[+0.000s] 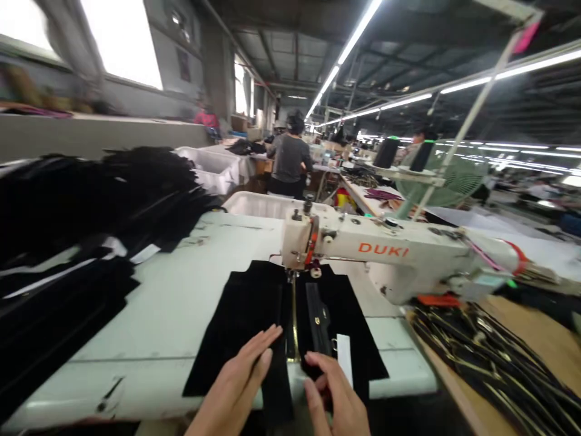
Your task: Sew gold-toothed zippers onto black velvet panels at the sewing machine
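Note:
A black fabric panel (pixel 252 303) lies on the sewing table, its far end under the needle of a white sewing machine (pixel 345 239). Down its middle runs a zipper (pixel 295 327) with gold teeth. Right of the zipper sit a black strip with a gold fitting (pixel 317 321) and a white label (pixel 344 357). My left hand (pixel 247 369) rests on the panel left of the zipper, fingers stretched out together. On the right side, near the zipper's lower end, my right hand (pixel 331 387) has curled fingers at the fabric; what its fingertips hold, if anything, is hidden.
Stacks of black fabric pieces (pixel 91 212) cover the table's left side. A bundle of black and gold zipper strips (pixel 494 357) lies at the right. Behind the machine stand a white bin (pixel 258 204), thread cones (pixel 387 152) and a green fan (pixel 454 175). A person (pixel 290 157) sits farther back.

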Demonstrator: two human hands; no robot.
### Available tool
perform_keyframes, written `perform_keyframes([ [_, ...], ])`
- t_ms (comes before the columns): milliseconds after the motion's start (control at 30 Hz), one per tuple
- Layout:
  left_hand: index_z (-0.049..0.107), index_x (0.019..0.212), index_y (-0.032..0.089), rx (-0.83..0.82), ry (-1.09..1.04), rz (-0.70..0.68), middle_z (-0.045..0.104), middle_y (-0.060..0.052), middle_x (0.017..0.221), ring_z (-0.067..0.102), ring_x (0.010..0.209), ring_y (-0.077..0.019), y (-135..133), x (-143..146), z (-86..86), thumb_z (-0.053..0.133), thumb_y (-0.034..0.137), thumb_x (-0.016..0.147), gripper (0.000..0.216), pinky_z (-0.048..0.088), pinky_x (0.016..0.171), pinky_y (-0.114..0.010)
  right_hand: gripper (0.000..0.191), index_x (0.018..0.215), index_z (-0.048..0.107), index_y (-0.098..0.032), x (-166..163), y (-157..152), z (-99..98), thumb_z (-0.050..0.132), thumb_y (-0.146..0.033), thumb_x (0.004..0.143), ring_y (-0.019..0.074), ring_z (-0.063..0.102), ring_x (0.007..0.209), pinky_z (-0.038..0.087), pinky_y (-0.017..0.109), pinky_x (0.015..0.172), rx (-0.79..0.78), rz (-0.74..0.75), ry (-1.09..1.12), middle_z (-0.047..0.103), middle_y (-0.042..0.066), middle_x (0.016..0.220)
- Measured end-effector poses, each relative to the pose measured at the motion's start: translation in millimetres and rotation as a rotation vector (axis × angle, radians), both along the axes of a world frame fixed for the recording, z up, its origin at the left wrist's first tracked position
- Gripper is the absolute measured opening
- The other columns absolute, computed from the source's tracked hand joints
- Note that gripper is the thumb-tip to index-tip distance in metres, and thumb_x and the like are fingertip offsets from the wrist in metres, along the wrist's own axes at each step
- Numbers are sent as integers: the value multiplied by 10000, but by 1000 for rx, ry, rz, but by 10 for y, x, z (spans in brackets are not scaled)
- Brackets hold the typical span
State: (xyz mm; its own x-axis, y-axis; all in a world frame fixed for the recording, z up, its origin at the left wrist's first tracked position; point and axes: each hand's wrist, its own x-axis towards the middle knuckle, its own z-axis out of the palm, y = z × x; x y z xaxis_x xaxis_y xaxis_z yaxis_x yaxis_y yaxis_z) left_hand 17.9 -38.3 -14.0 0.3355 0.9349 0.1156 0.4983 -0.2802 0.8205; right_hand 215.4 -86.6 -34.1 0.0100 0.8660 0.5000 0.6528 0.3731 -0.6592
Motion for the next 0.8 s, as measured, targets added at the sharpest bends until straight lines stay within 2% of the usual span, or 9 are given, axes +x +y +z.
perform_keyframes([
  [100,477,1462,306,-66,-53,7,463,20,1504,332,1434,-244,15,-87,-15,311,517,1063,481,245,1174,-497,303,1124,563,-255,-158,19,67,387,-480,1024,163,637,537,554,224,526,-132,-26,98,678,17,780],
  [200,495,1453,291,-55,-56,3,475,17,1492,357,1419,-246,-3,-94,25,330,509,1059,480,255,1163,-475,359,1198,525,-256,-333,47,94,417,-531,994,170,644,525,563,249,537,-178,-71,162,709,36,902],
  [267,513,1442,281,-42,-42,11,494,13,1474,392,1397,-263,-1,-62,53,351,507,1051,479,272,1146,-485,412,1257,482,-254,-441,63,70,362,-554,1002,169,644,498,560,262,530,-204,-70,243,715,53,986],
  [333,528,1429,289,-19,-27,28,504,27,1462,427,1372,-280,10,-28,82,350,498,1050,468,304,1129,-497,436,1217,495,-245,-538,77,29,282,-568,1016,165,604,420,527,255,478,-278,-19,367,708,23,804],
  [433,558,1402,299,70,13,59,524,41,1440,486,1329,-269,35,-3,117,338,431,1061,427,357,1110,-466,486,1050,572,-232,-651,91,-21,290,-625,1005,171,579,411,494,237,469,-374,25,537,577,-27,536],
  [533,576,1387,275,254,125,-9,541,5,1426,503,1317,-235,60,-18,130,385,322,1047,393,374,1099,-409,534,946,612,-219,-747,97,-36,421,-717,932,181,615,536,500,241,523,-379,-3,706,565,-11,575],
  [633,540,1415,261,443,253,-114,532,-18,1438,504,1319,-212,56,-61,159,423,194,990,445,372,1106,-394,579,926,595,-217,-868,86,-43,515,-784,844,167,580,522,457,234,470,-453,68,998,533,-19,599],
  [733,504,1436,228,486,355,-201,513,-36,1459,494,1331,-204,21,-92,227,429,115,938,515,359,1124,-409,581,867,539,-227,-975,50,-57,623,-792,762,122,490,434,379,202,412,-569,169,1268,454,-58,559],
  [800,502,1433,210,454,411,-259,522,-50,1452,487,1339,-214,14,-75,263,437,96,932,518,351,1135,-436,580,809,500,-229,-973,16,-57,684,-773,723,89,419,395,341,181,404,-603,194,1355,380,-89,519],
])
